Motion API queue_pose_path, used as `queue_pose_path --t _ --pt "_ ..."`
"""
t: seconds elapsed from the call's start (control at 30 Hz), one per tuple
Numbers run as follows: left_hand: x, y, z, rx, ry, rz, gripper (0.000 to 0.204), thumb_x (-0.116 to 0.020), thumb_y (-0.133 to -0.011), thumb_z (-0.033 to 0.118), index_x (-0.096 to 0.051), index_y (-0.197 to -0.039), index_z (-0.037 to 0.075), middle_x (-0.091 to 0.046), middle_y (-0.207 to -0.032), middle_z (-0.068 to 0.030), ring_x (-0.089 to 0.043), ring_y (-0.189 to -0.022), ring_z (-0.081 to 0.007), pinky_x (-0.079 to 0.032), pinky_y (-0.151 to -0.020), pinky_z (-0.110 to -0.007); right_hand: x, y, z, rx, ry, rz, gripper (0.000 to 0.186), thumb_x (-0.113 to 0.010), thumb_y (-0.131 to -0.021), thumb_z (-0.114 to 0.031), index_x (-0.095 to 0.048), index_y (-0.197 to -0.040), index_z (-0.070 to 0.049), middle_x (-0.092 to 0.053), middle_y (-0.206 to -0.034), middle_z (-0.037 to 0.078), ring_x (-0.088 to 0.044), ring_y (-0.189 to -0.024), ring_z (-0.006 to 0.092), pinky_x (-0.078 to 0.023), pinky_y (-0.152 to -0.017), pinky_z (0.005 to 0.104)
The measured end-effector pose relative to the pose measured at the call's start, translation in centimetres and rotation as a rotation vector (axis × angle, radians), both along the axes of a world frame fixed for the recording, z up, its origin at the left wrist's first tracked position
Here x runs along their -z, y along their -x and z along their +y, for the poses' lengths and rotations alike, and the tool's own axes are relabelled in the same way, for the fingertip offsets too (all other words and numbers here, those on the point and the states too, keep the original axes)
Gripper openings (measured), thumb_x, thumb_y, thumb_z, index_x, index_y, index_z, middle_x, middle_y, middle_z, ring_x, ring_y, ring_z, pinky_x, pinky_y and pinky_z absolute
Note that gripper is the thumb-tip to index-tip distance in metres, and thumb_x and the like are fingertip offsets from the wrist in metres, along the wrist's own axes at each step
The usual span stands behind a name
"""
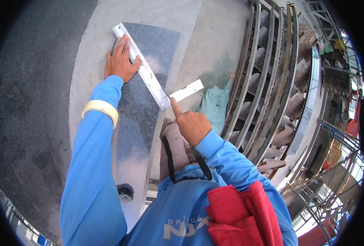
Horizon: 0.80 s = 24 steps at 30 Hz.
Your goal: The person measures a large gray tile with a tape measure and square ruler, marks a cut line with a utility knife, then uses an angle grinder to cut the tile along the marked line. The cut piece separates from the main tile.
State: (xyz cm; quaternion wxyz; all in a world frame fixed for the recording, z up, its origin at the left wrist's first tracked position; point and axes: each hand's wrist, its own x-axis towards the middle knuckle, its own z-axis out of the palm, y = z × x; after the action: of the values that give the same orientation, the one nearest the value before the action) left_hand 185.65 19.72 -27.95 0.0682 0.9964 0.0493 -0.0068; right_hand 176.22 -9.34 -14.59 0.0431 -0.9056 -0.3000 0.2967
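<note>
A white metal try square (143,63) lies slantwise over a dark grey-blue speckled strip (139,110). Its short arm, fitted with a small level vial, points to the upper right. My left hand (121,61) rests flat along the far part of the long ruler blade, fingers stretched and thumb spread on it. At the square's corner, the extended index finger of my right hand (192,125) touches the metal. Its other fingers are curled under, and whatever they may hold is hidden. A pale roll of tape (101,110) circles my left sleeve.
Metal racks (268,69) holding several perforated steel pieces stand close on the right, with scaffold-like frames behind. A pale green cloth (215,106) lies on the concrete beside them. Dark rough surfacing (30,102) spreads at left. A red cloth (245,213) hangs against my blue top.
</note>
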Motion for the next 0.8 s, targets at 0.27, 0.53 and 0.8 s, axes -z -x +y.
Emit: queue_pose_path --t 0.27,0.53,0.8 --pt "-0.9 -1.2 -0.5 -0.021 -0.018 0.029 0.079 -0.062 -0.095 0.042 -0.029 -0.162 0.017 -0.025 -0.17 -0.0027 -0.022 -0.157 -0.0209 -0.028 -0.125 -0.052 -1.8 -1.0 -0.5 -0.028 0.04 0.001 0.071 -0.055 -0.09 -0.007 -0.035 -0.158 -0.001 -0.072 -0.074 0.015 -0.072 -0.065 0.0305 -0.058 -0.058 0.0433" --pt "-2.5 -1.4 -0.5 -0.011 0.016 0.021 0.081 -0.063 -0.094 0.042 -0.029 -0.162 0.017 -0.025 -0.17 -0.0031 -0.022 -0.157 -0.0216 -0.028 -0.124 -0.054 -1.5 -1.2 -0.4 0.006 -0.145 -0.114 0.087 -0.06 -0.084 -0.006 -0.025 -0.163 -0.007 -0.069 -0.069 0.016 -0.068 -0.058 0.0331 -0.054 -0.053 0.0467" --pt "-3.7 -2.0 1.3 -0.002 0.021 0.05 0.082 -0.061 -0.095 0.047 -0.029 -0.162 0.014 -0.023 -0.17 -0.0041 -0.019 -0.158 -0.0197 -0.025 -0.126 -0.055 -2.1 -3.8 3.9 0.007 0.033 0.022 0.076 -0.055 -0.09 -0.006 -0.028 -0.162 -0.004 -0.073 -0.079 0.018 -0.073 -0.068 0.0334 -0.058 -0.062 0.0472"
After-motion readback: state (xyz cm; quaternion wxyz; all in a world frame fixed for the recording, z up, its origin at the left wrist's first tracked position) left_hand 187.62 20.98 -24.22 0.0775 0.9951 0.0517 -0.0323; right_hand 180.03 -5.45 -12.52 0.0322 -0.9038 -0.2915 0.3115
